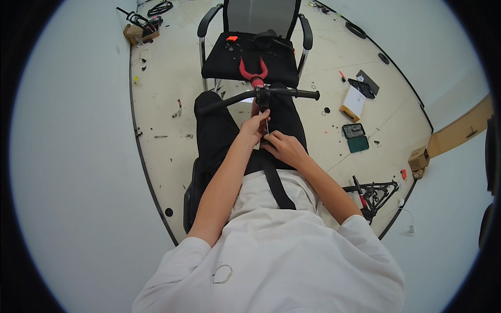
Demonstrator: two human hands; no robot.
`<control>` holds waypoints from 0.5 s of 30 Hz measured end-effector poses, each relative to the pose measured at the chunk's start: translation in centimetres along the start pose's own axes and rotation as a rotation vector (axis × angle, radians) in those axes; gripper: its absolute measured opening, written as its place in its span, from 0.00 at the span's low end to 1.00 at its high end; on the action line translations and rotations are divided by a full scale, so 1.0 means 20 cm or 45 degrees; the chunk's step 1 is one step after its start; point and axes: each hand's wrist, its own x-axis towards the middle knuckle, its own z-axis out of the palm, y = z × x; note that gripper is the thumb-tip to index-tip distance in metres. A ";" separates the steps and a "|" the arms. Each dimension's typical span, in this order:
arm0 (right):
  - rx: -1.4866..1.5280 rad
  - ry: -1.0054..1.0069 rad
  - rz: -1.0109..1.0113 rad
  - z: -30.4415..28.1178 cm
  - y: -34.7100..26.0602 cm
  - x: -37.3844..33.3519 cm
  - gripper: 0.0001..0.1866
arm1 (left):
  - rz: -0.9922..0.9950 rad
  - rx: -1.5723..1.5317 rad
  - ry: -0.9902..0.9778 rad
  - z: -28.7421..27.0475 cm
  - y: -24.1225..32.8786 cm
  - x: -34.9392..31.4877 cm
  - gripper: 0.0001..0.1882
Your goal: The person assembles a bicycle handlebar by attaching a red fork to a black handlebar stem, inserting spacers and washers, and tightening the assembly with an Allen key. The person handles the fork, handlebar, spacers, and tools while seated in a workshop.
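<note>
A black bicycle handlebar (235, 99) lies across my thighs, its right grip pointing right. A red fork (255, 73) is joined at its middle, prongs toward the chair ahead. Below the black stem (263, 98), a reddish-brown part (255, 109) runs toward me. My left hand (253, 128) is closed around the lower end of this assembly, thumb up near the stem. Close by on the right, my right hand (283, 148) has its fingers pinched together by a thin metal rod (267, 128). The rod's ends and what exactly those fingers grip are hidden.
A black office chair (219, 60) faces me, with an orange-red piece (231, 38) and dark parts on its seat. To the right on the floor are an open green case (357, 144), a white box (354, 103) and a black bicycle frame (378, 195). Small parts are scattered around.
</note>
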 end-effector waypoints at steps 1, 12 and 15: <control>0.100 -0.010 0.052 -0.01 -0.01 0.00 0.12 | 0.003 0.010 0.014 0.00 -0.01 -0.01 0.14; 1.301 0.253 0.999 -0.29 -0.03 -0.04 0.08 | 0.511 0.812 0.076 0.09 0.23 -0.42 0.14; 1.351 0.411 1.058 -0.39 0.15 -0.05 0.08 | 1.218 1.254 0.500 -0.09 0.42 -0.44 0.17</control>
